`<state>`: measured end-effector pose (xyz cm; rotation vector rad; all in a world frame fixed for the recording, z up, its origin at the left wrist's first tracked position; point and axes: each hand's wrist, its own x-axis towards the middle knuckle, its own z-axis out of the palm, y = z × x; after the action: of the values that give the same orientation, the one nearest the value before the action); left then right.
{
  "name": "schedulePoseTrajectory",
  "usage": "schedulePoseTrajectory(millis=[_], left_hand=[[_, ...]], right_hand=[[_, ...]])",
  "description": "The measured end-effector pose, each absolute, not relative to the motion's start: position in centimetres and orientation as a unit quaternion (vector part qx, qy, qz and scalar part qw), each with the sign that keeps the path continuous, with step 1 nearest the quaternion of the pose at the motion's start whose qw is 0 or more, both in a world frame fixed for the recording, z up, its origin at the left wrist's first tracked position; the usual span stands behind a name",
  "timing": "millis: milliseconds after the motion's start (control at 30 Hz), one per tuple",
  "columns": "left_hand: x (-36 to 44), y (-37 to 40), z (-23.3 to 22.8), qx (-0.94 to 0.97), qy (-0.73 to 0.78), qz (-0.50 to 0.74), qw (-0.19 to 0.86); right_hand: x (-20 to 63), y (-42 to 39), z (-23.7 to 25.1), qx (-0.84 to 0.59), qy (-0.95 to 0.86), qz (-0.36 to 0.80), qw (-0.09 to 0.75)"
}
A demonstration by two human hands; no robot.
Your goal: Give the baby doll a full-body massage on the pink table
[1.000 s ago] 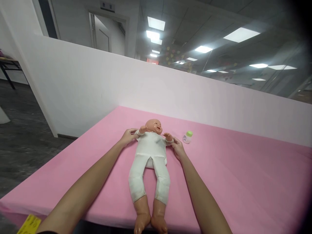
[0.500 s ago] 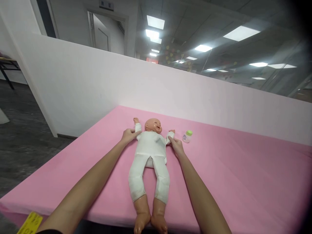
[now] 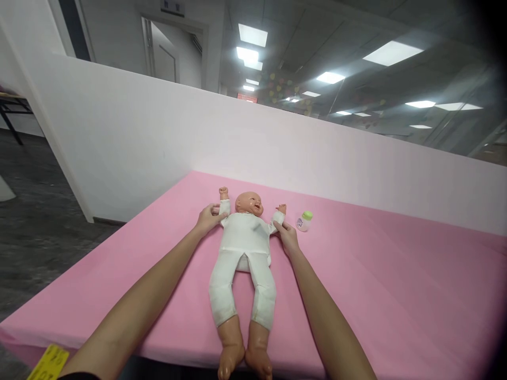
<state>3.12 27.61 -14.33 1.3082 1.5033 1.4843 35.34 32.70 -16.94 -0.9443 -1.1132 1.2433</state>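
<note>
A baby doll (image 3: 244, 237) with a white cloth body lies on its back, head toward the wall and bare feet at the near table edge. My left hand (image 3: 208, 219) is closed round the doll's arm (image 3: 224, 207) on the left, thumb on the white sleeve near the shoulder. On the other side my right hand (image 3: 288, 236) grips the doll's other arm (image 3: 277, 218), with the thumb on top. Both doll hands point up and outward beside the head. My lower fingers are partly hidden behind the sleeves.
A small bottle (image 3: 304, 221) with a green cap stands right of the doll. Pink cloth (image 3: 380, 274) covers the table. A white partition (image 3: 277, 142) rises along the back and left. A yellow tag (image 3: 49, 363) shows at the lower left.
Both doll arms have swung slightly upward, their hands now higher beside the head. My hands keep their hold and have barely shifted; the doll's body stays put.
</note>
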Motion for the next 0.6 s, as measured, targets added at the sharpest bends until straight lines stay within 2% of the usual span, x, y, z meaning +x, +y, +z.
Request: schedulePoseTrajectory(millis=[100,367,600], left_hand=[[3.2,27.6,-14.3,0.456,0.602,0.575,0.316],[3.9,27.4,-13.8,0.504,0.628,0.541,0.241],[4.1,27.3,-13.9,0.512,0.639,0.522,0.24]], right_hand=[[35.4,32.9,-17.1,-0.401,-0.466,0.533,0.581],[35.4,33.2,-17.1,-0.415,-0.431,0.545,0.588],[35.5,33.3,-17.2,-0.417,-0.455,0.545,0.567]])
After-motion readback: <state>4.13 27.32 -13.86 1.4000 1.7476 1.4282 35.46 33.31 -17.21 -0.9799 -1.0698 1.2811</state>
